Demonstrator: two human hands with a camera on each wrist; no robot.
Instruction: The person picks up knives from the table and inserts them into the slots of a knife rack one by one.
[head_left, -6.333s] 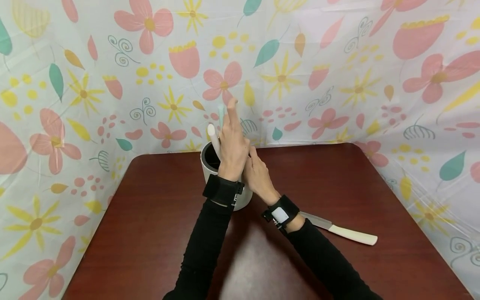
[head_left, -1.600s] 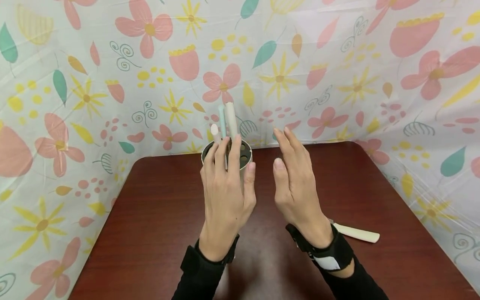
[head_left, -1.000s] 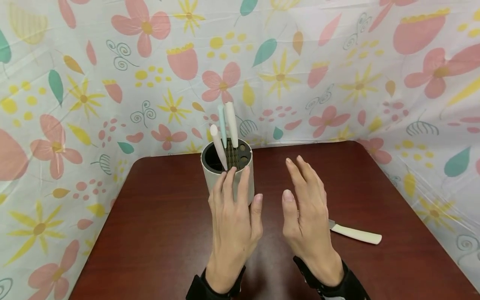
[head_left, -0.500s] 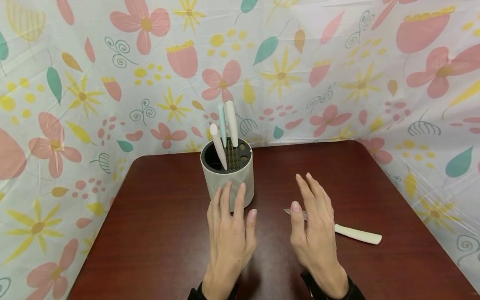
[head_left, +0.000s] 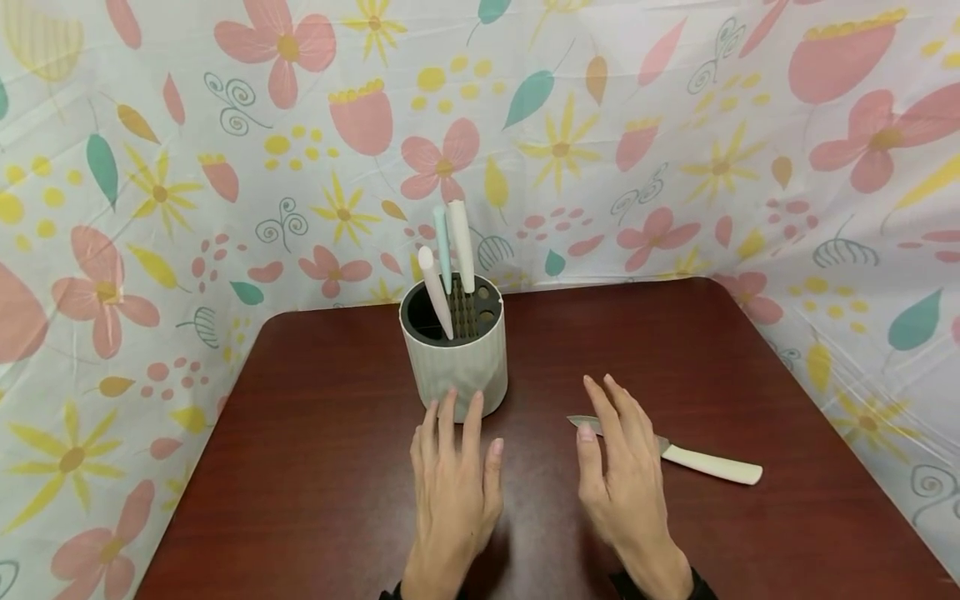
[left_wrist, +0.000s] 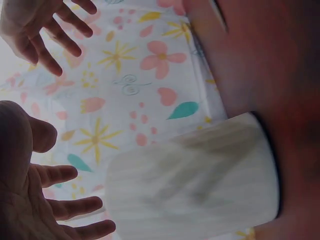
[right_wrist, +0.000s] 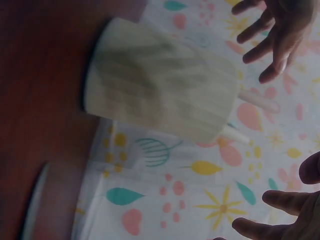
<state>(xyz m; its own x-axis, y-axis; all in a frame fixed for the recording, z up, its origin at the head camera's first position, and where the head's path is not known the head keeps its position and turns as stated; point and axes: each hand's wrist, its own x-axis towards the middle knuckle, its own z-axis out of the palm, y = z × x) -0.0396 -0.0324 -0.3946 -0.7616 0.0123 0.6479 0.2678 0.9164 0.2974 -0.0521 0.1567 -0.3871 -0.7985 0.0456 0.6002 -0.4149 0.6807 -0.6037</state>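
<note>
A ribbed white knife block (head_left: 457, 375) with a dark slotted top stands upright on the table. Three handles rise from it: a pinkish-white one (head_left: 437, 292), a light blue one (head_left: 443, 246) and a white one (head_left: 461, 246). My left hand (head_left: 453, 492) hovers in front of the block, fingers extended and holding nothing. To its right my right hand (head_left: 626, 483), equally bare-handed and extended, covers the middle of a knife (head_left: 712, 464) lying on the table. In the left wrist view the block's wall (left_wrist: 195, 180) stands apart from my left fingers.
The dark reddish-brown table (head_left: 322, 467) has rounded far corners. A floral sheet (head_left: 562, 150) hangs behind it and along both sides. The knife's blade tip (head_left: 577, 421) points left, towards the block.
Both hands were at the knife block, the left by the handles. They have let go and drawn back towards me, spreading apart. Block and loose knife stay in place.
</note>
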